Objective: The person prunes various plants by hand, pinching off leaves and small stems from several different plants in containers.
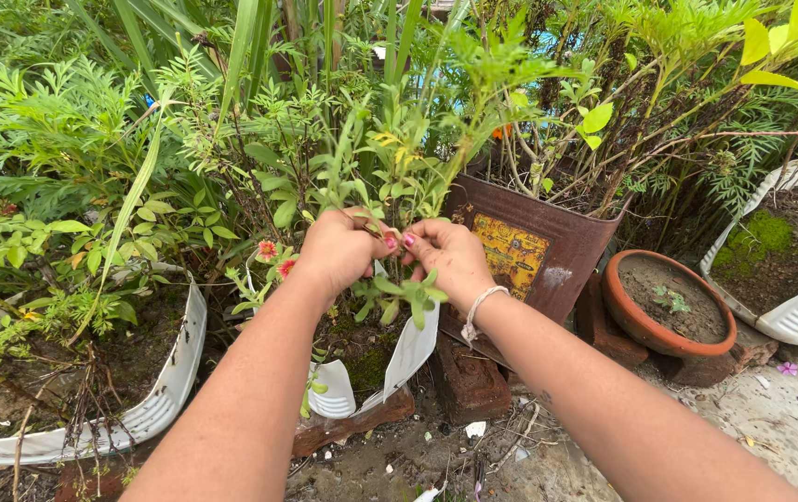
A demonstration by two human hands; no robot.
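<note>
Two bare forearms are seen from above, reaching into a crowded bed of potted garden plants. The left hand point(341, 249) and the right hand point(447, 253) are brought close together, fingers curled and pinched on a thin green stem point(390, 232) of a leafy plant that grows from a split white container point(413, 349). Whether the stem is pressed firmly cannot be told, since the fingertips are partly hidden by leaves. The stem is judged light, soft and easily snapped or bruised; it is best held low, near a leaf joint, with only gentle pressure. Small red flowers point(269, 249) are seen just beside the left hand. A rusty metal tin point(548, 246) stands behind the right hand, and a clay pot point(664, 307) sits further right.
</note>
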